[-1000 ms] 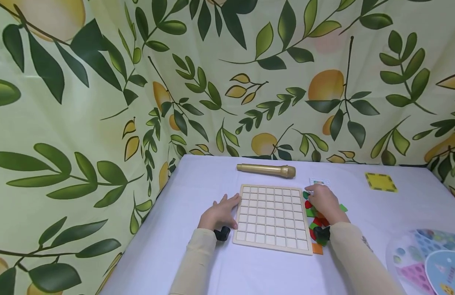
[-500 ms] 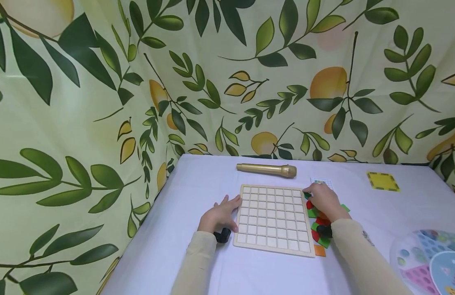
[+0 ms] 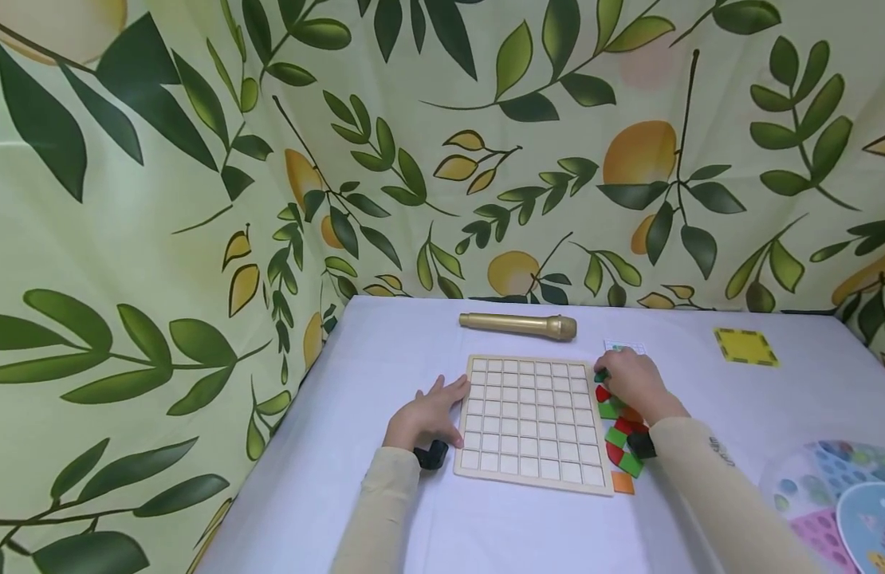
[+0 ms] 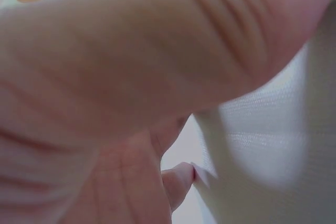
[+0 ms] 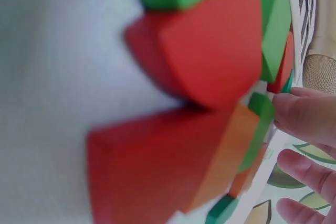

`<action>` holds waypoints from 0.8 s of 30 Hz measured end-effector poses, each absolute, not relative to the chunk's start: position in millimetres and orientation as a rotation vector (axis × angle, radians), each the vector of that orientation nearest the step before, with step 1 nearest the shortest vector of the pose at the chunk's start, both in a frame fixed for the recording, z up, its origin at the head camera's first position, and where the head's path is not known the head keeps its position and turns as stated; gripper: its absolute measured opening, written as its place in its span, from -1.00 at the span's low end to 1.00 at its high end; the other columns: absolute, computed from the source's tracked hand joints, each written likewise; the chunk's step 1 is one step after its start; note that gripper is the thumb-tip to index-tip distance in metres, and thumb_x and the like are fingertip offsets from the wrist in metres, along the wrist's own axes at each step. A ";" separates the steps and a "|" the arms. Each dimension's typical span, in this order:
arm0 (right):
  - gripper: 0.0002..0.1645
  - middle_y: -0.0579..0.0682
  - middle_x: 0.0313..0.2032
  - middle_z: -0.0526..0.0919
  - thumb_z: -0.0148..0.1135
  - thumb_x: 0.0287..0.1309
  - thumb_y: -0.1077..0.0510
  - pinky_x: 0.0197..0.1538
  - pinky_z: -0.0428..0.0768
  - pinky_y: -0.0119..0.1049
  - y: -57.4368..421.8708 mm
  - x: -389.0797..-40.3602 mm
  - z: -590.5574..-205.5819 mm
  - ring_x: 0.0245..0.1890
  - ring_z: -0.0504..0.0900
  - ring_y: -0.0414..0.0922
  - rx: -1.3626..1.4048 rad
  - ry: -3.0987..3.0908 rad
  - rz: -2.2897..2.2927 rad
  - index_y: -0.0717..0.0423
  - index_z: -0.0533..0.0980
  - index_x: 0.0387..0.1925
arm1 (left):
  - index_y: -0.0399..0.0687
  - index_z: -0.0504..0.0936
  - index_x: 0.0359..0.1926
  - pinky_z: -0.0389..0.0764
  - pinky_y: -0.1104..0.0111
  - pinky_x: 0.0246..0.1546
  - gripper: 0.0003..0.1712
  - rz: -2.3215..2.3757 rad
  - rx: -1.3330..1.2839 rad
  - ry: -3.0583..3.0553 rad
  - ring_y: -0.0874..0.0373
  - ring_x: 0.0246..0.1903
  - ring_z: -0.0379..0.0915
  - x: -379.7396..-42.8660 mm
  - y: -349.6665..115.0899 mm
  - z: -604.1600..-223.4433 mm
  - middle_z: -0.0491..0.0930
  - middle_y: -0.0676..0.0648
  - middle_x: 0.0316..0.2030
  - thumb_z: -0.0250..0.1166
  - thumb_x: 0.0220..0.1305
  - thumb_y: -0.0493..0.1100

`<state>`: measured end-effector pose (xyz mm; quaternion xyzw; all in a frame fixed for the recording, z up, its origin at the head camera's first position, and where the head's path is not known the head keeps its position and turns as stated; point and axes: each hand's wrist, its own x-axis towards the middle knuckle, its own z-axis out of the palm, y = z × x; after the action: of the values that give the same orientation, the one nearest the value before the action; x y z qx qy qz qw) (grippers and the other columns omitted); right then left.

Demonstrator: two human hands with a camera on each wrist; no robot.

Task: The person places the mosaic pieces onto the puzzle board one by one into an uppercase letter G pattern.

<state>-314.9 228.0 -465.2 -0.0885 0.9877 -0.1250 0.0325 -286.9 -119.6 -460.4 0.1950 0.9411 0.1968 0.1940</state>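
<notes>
A wooden grid board with pale square cells lies flat on the table. Along its left edge is my left hand, fingers and thumb spread; in the left wrist view its thumb covers most of the picture. Beyond the board's upper right corner, my right hand pinches a small dark green piece between thumb and finger. Just below that hand are loose red pieces, green pieces and an orange square. Close up in the right wrist view, a red piece looks thick and round-sided.
Behind the board lies a gold microphone-shaped object. A small printed card is partly behind my right hand. Farther right are a yellow rectangular frame and a clear round container with coloured contents. A leaf-patterned cloth hangs behind the table.
My right fingertips have drawn slightly away from the board's corner, and the dark green piece now shows at them. My left hand keeps its place at the board's edge. The head view has shifted slightly.
</notes>
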 end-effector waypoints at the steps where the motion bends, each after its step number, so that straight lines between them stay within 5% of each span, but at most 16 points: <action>1: -0.68 0.18 -0.22 0.61 0.35 -0.06 0.30 -0.08 0.49 0.11 228.7 -314.9 -464.0 -0.29 0.46 0.05 -0.280 3.043 -0.358 0.23 0.61 -0.17 | 0.12 0.09 0.41 -0.21 -0.19 0.26 0.24 0.558 0.546 2.639 -0.06 0.40 -0.39 -286.9 -119.8 -460.1 -0.09 0.14 0.42 0.56 -0.36 -0.16; 11: -0.63 0.12 -0.29 0.62 0.41 -0.12 0.21 -0.16 0.49 0.04 227.8 -314.2 -446.7 -0.29 0.44 0.05 -0.253 3.051 -0.393 0.25 0.61 -0.19 | 0.12 0.07 0.41 -0.21 -0.19 0.27 0.25 0.560 0.557 2.637 -0.06 0.40 -0.39 -288.4 -121.2 -459.8 -0.09 0.13 0.42 0.56 -0.34 -0.15; 24: -0.74 0.03 -0.32 0.68 0.39 -0.09 0.22 -0.36 0.55 -0.07 155.9 -323.1 -428.5 -0.31 0.61 0.00 -0.681 3.190 -0.381 0.16 0.65 -0.26 | 0.13 0.08 0.41 -0.20 -0.17 0.28 0.25 0.573 0.557 2.628 -0.05 0.41 -0.38 -287.9 -121.0 -458.6 -0.07 0.14 0.42 0.56 -0.36 -0.17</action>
<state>-323.1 155.9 -428.5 -0.2068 0.9689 -0.1158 -0.0710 -287.9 -121.0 -458.6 0.1990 0.9381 0.2046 0.1962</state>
